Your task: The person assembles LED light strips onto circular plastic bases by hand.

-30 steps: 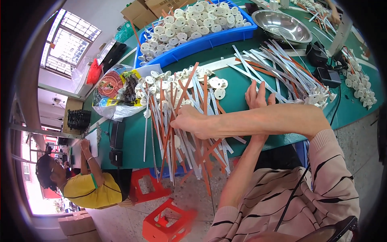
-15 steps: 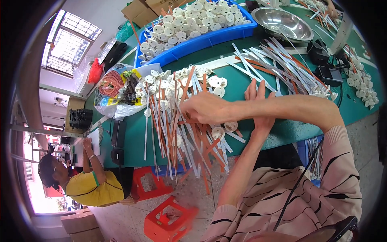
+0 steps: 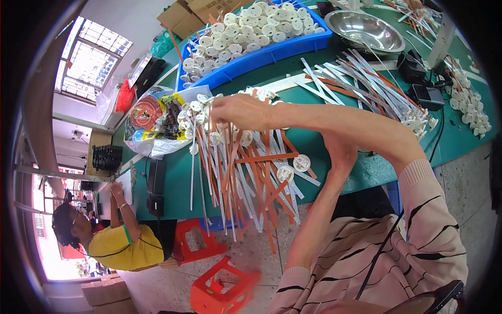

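My right arm reaches far left, crossing over my left wrist. At its end, my right hand (image 3: 240,111) is closed, fingers bent down over the pile of white round discs with strips (image 3: 212,137). What its fingertips grip, if anything, is hidden. Silver and orange-brown strips (image 3: 230,183) hang from that pile over the table's near edge. Two white discs (image 3: 301,163) lie at its right side. My left hand (image 3: 340,150) rests beside the pile, its fingers covered by my right forearm. Further right lies a bundle of silver and orange strips (image 3: 361,83).
A blue tray (image 3: 261,55) heaped with white discs stands behind the pile, beside a metal bowl (image 3: 366,31). Black adapters (image 3: 426,97) sit at the right. A plastic bag (image 3: 157,118) is left of the pile. Red stools (image 3: 222,288) and a person in yellow (image 3: 123,246) are at the left.
My right hand has moved left and away from me, toward the far end of the disc pile. My left hand's fingers, visible earlier, are now behind my right forearm.
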### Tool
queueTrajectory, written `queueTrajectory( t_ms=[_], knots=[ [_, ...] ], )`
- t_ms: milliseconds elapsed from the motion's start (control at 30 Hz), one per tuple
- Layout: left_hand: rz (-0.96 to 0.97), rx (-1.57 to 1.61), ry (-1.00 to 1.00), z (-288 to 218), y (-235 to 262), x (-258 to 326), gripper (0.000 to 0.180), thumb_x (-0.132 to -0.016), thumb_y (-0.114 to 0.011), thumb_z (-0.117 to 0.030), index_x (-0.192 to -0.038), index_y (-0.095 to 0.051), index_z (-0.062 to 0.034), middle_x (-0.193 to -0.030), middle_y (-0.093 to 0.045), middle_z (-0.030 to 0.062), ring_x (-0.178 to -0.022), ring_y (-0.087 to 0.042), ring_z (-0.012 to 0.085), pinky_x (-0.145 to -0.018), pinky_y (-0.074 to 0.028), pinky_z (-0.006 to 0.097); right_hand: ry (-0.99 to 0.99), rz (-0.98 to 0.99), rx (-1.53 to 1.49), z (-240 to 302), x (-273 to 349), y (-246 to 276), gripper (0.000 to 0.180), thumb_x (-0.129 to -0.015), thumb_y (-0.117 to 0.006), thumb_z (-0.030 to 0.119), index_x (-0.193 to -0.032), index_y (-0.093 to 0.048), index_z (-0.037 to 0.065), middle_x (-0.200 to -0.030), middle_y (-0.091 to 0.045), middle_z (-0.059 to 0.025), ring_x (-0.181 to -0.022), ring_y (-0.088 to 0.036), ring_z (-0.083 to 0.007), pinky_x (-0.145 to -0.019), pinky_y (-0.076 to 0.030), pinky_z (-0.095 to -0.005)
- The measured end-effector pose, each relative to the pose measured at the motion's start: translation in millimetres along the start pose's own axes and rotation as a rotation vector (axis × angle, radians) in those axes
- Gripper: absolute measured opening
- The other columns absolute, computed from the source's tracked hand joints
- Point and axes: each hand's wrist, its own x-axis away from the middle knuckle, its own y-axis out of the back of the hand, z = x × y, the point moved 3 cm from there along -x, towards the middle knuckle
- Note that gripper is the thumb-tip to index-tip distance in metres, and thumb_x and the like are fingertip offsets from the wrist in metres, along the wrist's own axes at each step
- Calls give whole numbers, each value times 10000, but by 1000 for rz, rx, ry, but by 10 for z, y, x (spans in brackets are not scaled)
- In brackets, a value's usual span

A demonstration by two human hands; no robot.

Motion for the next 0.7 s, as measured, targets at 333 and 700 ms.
queueTrajectory(
  t_ms=[333,700],
  knots=[
    [-158,-184,-117,-276,157,-129,326,-794,-554,-43,-1113,-531,22,-1158,-523,189,-1130,-441,354,-963,-337,396,-482,-278,-755,-45,-27,780,138,-784,-596,103,-821,-589,-30,-728,-608,-94,-641,-621,-139,-581,-492,-269],
    [-437,410,220,-113,332,-149,432,-818,-526,49,-1234,-415,89,-1231,-482,151,-1121,-483,218,-943,-391,298,-724,-169,-694,-71,629,916,111,-780,-575,97,-770,-587,-13,-710,-624,-92,-602,-627,-140,-557,-536,-256]
  ],
)
